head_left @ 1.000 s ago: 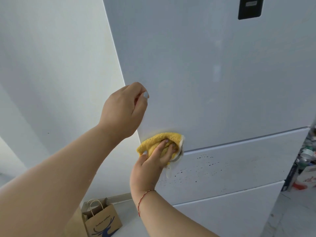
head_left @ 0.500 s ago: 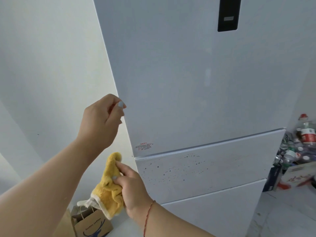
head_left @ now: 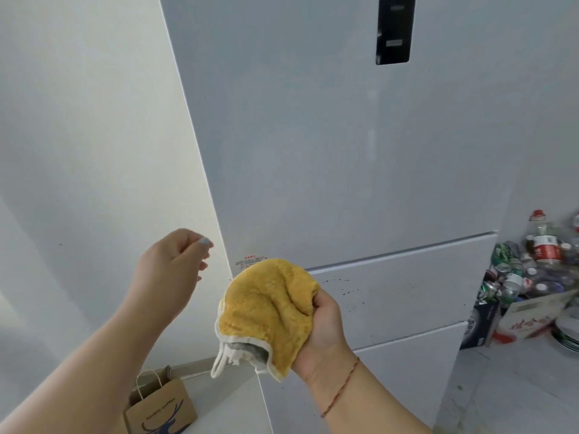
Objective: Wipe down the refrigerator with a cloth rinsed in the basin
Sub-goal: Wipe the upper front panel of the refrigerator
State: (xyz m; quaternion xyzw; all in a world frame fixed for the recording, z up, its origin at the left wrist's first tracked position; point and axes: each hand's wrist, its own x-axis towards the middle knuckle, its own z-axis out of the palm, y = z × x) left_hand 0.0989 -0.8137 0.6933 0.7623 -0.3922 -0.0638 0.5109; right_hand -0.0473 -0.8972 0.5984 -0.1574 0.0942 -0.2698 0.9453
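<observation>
1. The refrigerator fills the middle of the view — a pale upper door with a black panel near its top, and two drawer fronts below it.
2. The right hand holds the yellow cloth in front of the refrigerator's lower left corner; its fingers are curled round the cloth's right edge, and the cloth hangs bunched, off the door surface, with a white hem and loop at its bottom.
3. The left hand is raised just left of the refrigerator's left edge, fingers loosely curled, gripping nothing.
4. Dark specks mark the refrigerator's upper drawer front, right of the cloth.
5. A small red-printed sticker sits at the upper door's bottom left corner.
6. Left of the refrigerator's base stands a brown paper bag — to its right, a heap of bottles and cans.
</observation>
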